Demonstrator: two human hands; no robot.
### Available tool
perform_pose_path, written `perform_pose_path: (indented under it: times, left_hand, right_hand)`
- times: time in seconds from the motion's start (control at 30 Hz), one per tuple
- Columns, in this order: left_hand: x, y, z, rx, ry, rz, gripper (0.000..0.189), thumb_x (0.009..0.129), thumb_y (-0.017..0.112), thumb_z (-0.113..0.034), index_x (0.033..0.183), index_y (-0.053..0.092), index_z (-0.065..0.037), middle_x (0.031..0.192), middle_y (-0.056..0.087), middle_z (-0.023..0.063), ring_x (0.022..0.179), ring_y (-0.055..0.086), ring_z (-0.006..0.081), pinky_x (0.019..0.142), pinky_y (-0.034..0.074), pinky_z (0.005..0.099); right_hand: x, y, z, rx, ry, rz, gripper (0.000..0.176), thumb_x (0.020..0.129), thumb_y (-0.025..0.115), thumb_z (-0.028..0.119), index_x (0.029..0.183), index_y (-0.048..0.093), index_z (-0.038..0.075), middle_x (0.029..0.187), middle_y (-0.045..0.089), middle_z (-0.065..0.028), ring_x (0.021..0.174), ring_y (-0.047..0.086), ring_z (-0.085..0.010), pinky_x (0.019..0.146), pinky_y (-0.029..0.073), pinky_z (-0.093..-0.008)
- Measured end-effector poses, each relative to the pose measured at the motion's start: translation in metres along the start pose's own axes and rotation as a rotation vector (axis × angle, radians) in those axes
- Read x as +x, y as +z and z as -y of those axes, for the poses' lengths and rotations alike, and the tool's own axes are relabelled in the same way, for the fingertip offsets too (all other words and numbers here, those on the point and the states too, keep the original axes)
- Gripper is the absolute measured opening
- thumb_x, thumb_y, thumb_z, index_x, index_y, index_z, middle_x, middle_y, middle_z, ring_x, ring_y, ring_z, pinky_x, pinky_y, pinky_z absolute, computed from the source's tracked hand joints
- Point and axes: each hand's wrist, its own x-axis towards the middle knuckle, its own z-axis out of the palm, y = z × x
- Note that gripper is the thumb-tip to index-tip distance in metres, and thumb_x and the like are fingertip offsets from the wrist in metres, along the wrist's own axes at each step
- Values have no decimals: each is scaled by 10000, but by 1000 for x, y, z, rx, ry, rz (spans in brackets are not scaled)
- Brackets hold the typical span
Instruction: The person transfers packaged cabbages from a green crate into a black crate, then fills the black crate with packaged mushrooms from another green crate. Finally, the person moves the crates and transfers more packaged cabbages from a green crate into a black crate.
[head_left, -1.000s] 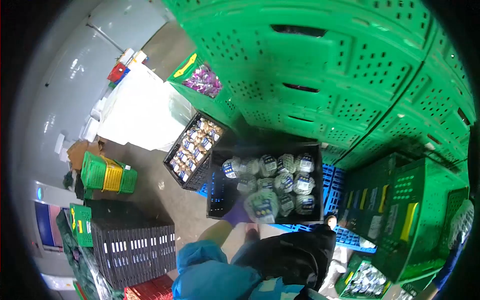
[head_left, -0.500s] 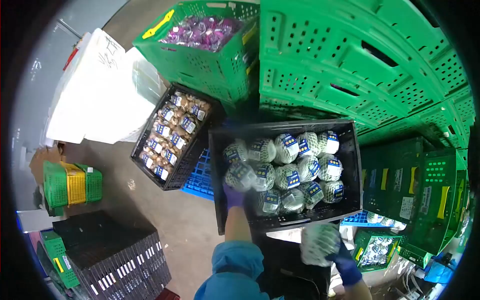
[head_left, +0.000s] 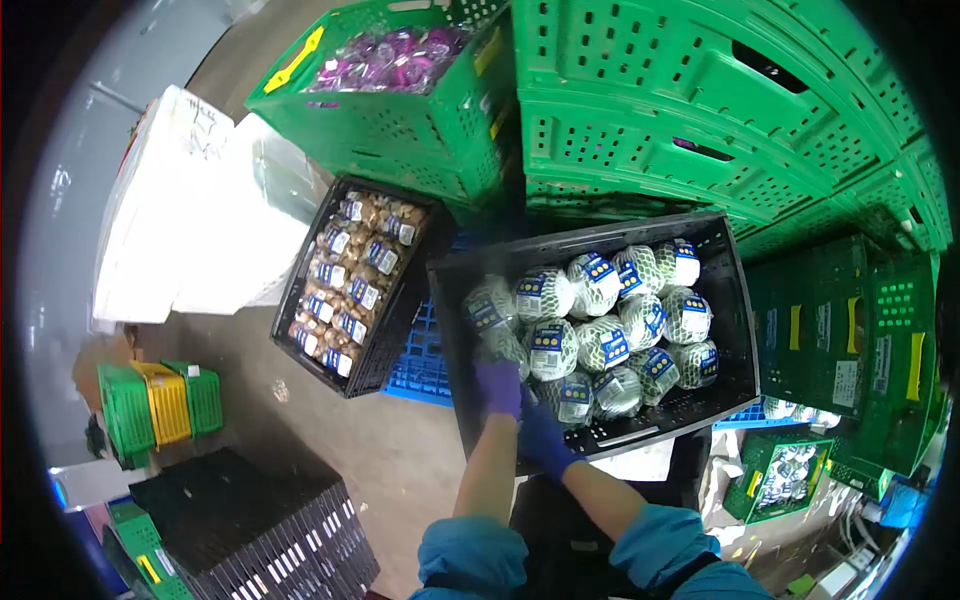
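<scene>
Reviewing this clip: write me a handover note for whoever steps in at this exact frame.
Left hand: gloved, resting on a netted head at the near left of the black crate; grip unclear.
Right hand: gloved, at the crate's near rim, close beside the left; grip unclear.
Done: about a dozen labelled netted heads lie in the crate.
Left: bare floor shows along the crate's near right side.

Blue-and-yellow labels on the netted bundles in the black crate are too small to read; handwriting on the white box blurs out too.
</scene>
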Motion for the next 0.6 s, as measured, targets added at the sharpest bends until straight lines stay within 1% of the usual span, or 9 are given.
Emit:
perform_pose_path:
  times: [0.03, 0.13, 0.2, 0.3, 0.33, 0.4, 0.47, 0.53, 0.6]
  left_hand:
    - [-3, 18, 0, 172, 3, -242, 214, 866, 445, -177, 915, 639, -100, 984, 608, 138, 923, 577, 266, 791, 441, 418]
    - [-30, -64, -2, -316, -31, -48, 249, 872, 442, -239, 859, 649, -101, 944, 611, 147, 898, 578, 284, 764, 428, 448]
    - [-30, -77, -2, -473, -143, 95, 361, 734, 605, -322, 974, 597, -53, 1037, 585, 161, 973, 553, 293, 820, 428, 416]
    - [-46, -107, -10, -1104, -274, -71, 738, 602, 770, -275, 1203, 450, 11, 1220, 486, 196, 1143, 454, 300, 957, 363, 395]
    - [-48, -85, -21, -749, -569, -175, 780, 617, 766, -216, 1246, 381, 38, 1279, 419, 217, 1187, 394, 326, 981, 328, 410]
    - [-74, -101, -25, -716, -123, -495, 683, 664, 703, -320, 1192, 451, 32, 1191, 476, 247, 1126, 426, 376, 970, 327, 429]
    - [-84, -64, -6, -523, 141, -210, 558, 669, 677, -330, 1088, 524, 6, 1100, 539, 206, 1035, 477, 362, 896, 385, 405]
    - [-108, -107, -24, -362, 218, 277, 215, 712, 602, -189, 834, 612, -13, 912, 615, 183, 934, 564, 346, 821, 441, 421]
    - [-99, -59, -3, -358, 601, -38, 211, 760, 566, -207, 883, 637, -51, 890, 632, 163, 838, 612, 322, 701, 484, 409]
  right_hand:
    - [4, -12, 19, -35, 185, 181, 720, 753, 558, 230, 1361, 240, 15, 1173, 476, -288, 1079, 456, -430, 908, 377, -469]
    - [15, 51, -29, -182, -21, -67, 661, 801, 485, 270, 1345, 254, -27, 1237, 412, -294, 1177, 356, -423, 994, 244, -487]
    - [15, 68, -34, -290, -76, -257, 627, 827, 441, 289, 1329, 279, -50, 1270, 381, -292, 1221, 309, -417, 1032, 176, -495]
    - [16, 50, -32, -512, 3, -256, 564, 754, 554, 318, 1241, 459, 51, 1293, 366, -221, 1254, 230, -393, 1042, 152, -507]
    - [15, 50, -37, -289, -109, -237, 528, 741, 576, 325, 1202, 506, 78, 1230, 431, -213, 1198, 324, -369, 1002, 229, -496]
    - [6, 29, -46, -75, -184, -273, 494, 727, 598, 333, 1163, 553, 105, 1166, 497, -206, 1142, 417, -346, 962, 306, -485]
    - [-17, -9, -56, 62, -176, 326, 441, 734, 603, 334, 1111, 585, 106, 949, 603, -162, 912, 570, -286, 803, 440, -415]
    - [-56, -69, -61, 120, -243, 129, 389, 759, 596, 317, 1071, 592, 84, 787, 628, -121, 733, 612, -269, 652, 481, -377]
    - [-98, -114, -83, 200, -33, -2, 357, 787, 594, 276, 1078, 587, 70, 884, 623, -142, 816, 607, -269, 719, 480, -361]
